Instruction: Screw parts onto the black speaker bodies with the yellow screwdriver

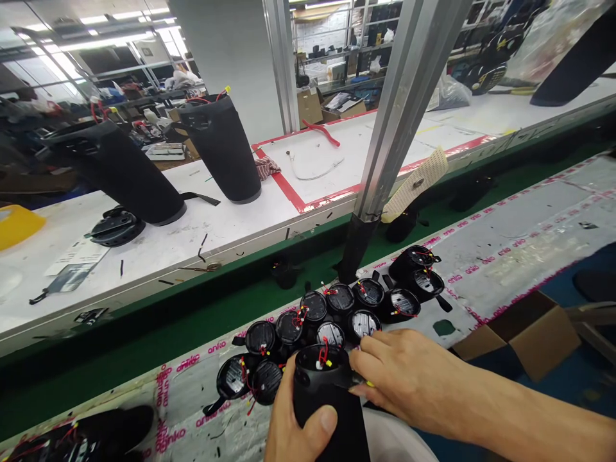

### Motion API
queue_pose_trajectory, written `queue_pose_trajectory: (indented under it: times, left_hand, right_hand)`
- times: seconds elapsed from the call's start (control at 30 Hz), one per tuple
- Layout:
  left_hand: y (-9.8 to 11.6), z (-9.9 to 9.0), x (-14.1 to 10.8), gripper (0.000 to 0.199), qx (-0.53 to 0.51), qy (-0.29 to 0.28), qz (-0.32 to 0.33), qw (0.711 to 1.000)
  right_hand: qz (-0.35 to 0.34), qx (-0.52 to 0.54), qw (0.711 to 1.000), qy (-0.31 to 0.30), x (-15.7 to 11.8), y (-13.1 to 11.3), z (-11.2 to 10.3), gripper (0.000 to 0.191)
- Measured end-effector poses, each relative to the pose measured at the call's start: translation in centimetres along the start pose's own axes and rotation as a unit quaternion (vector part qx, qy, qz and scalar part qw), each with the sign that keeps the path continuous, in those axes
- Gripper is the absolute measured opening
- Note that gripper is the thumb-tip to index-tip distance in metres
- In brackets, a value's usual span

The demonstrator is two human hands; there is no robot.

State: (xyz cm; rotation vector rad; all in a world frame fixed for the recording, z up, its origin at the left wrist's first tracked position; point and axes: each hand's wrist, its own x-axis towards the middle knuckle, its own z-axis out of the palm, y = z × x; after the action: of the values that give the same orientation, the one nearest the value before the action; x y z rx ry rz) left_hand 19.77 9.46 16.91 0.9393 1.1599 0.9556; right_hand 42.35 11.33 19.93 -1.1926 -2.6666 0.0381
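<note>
Near the bottom of the view, the left hand (pixel 303 436) is wrapped around a tall black tube with soft-looking sides and a smooth round rim (pixel 332 410). Its thumb presses on the front. The right hand (pixel 389 366) pinches a small thin tool with a yellow bit (pixel 369 384) right by the tube's side, just below the rim. Most of the tool is hidden, so I cannot tell what kind it is. The two hands are apart, with the tube between them.

The tube's top is open, and thin red wires with white and yellow plugs (pixel 325 359) poke out. No lid is on it, so it looks only part done.

Just past it, a bunch of black round tubes with ribbed insides (pixel 260 337) stands on the long grey desk with pink-lettered tape (pixel 192 401). Many show loose wires and no lids, so they look unfinished too. I cannot tell which have had the tool used on them.

Across a green strip (pixel 158 330), two tall black tubes (pixel 224 151) lean in view on a white desk (pixel 202 224). They also have wires at their tops. A flat black round part (pixel 118 228) is beside one.
</note>
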Motion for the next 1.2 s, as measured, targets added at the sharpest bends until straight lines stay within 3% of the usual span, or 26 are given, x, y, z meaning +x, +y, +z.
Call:
queue_pose_trajectory:
  times: [0.5, 0.83, 1.2]
  left_hand:
    - [0.0, -0.1, 0.2, 0.077, 0.011, -0.008, -0.004, 1.000]
    - [-0.4, -0.3, -0.4, 0.092, 0.085, 0.031, 0.016, 0.996]
    - [-1.5, -1.0, -0.4, 0.086, 0.093, 0.036, 0.016, 0.995]
  right_hand:
    - [-0.008, -0.002, 1.000, 0.027, 0.1, 0.3, 0.5, 0.025]
    - [-0.009, -0.036, 0.999, -0.001, 0.2, -0.1, -0.5, 0.029]
    - [-0.015, -0.046, 0.999, -0.023, 0.6, -0.5, -0.4, 0.032]
